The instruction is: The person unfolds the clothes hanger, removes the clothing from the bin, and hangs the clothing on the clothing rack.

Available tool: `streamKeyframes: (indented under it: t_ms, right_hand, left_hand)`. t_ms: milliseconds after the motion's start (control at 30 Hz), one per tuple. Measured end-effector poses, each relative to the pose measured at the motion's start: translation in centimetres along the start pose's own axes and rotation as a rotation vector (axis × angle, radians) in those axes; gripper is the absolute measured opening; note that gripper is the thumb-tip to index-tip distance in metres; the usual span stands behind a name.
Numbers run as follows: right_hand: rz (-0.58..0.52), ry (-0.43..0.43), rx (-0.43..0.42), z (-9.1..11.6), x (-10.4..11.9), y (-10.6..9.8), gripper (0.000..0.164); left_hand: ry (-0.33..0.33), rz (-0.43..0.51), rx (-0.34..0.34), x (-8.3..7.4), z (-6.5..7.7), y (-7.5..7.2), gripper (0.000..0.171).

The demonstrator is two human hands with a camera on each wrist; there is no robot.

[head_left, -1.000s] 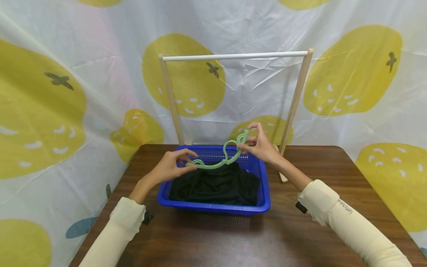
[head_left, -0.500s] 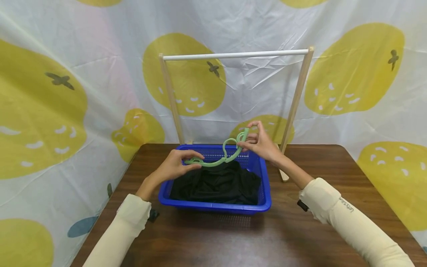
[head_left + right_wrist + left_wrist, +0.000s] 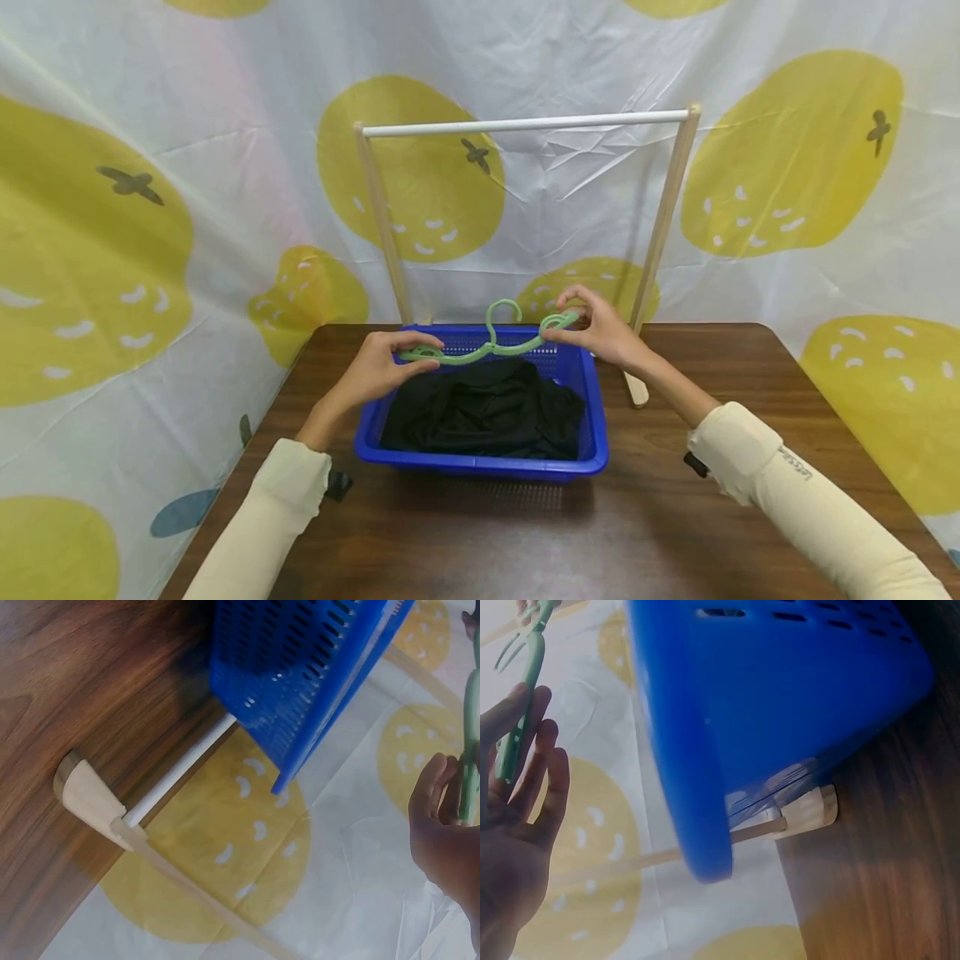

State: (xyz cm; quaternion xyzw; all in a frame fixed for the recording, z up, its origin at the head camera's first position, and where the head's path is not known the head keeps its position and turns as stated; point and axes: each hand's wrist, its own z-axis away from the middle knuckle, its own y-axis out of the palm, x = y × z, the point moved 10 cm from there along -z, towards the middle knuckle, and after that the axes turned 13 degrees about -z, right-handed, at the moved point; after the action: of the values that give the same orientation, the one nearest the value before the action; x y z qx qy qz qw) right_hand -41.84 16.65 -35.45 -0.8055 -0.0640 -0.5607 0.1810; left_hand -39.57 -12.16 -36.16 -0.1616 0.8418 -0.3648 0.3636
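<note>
Plainly, smooth plastic, wood and soft fabric meet here: a rectangular blue basket (image 3: 480,463) with slotted, perforated walls sits on a counter (image 3: 480,542) of glossy brown wood grain, and in it lies a rumpled heap of black cloth (image 3: 487,412), matt and deeply creased. Behind the basket stands a rack, its pale wooden posts (image 3: 666,217) joined at the top by a round white bar (image 3: 525,125); a wrinkled white sheet (image 3: 240,83) printed with large yellow fruit shapes forms the backdrop. The pale green hanger (image 3: 495,348) is held in the air above the basket's back half, over the far edge of the cloth. It is slim, with two curved arms meeting at a middle joint, a rounded loop near each end and a hook that rises from the joint and curls over to the right. The left hand (image 3: 378,367) has a narrow grip, thumb and fingers pinching the hanger's left end, while the right hand (image 3: 603,333) pinches the other end just as closely. Compared with half a second ago, the right end is lower, the hanger runs nearer to level, and the hook stands a little farther left; the basket and cloth lie as before.
</note>
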Motion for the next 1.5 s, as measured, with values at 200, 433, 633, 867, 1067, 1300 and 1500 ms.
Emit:
streamKeyframes:
  t_ms: [200, 433, 633, 867, 1067, 1300, 1500]
  right_hand:
    - [0.197, -0.121, 0.084, 0.9, 0.2, 0.6, 0.028]
    - [0.265, -0.134, 0.082, 1.4, -0.2, 0.9, 0.023]
    - [0.203, -0.126, 0.128, 1.5, -1.2, 2.0, 0.021]
    - [0.205, -0.091, 0.129, 1.6, -2.1, 2.6, 0.019]
    - [0.242, -0.082, 0.137, 1.6, -2.3, 2.9, 0.022]
    - [0.262, -0.156, 0.161, 0.4, -0.9, 4.4, 0.022]
    - [0.275, -0.162, 0.139, -0.6, 0.0, 5.5, 0.026]
  left_hand:
    - [-0.03, 0.022, -0.015, 0.9, 0.3, 0.1, 0.022]
    - [-0.054, 0.086, -0.045, 1.1, 0.6, -0.1, 0.023]
    - [-0.098, 0.147, -0.082, 1.4, 0.7, 0.1, 0.023]
    - [-0.105, 0.11, -0.151, -0.3, 0.9, 0.0, 0.02]
    - [-0.081, 0.117, -0.157, -1.7, 1.2, 0.1, 0.019]
    - [-0.051, 0.072, -0.14, 0.3, 0.7, 2.1, 0.024]
    - [0.01, 0.057, -0.115, -0.4, -0.2, 3.0, 0.024]
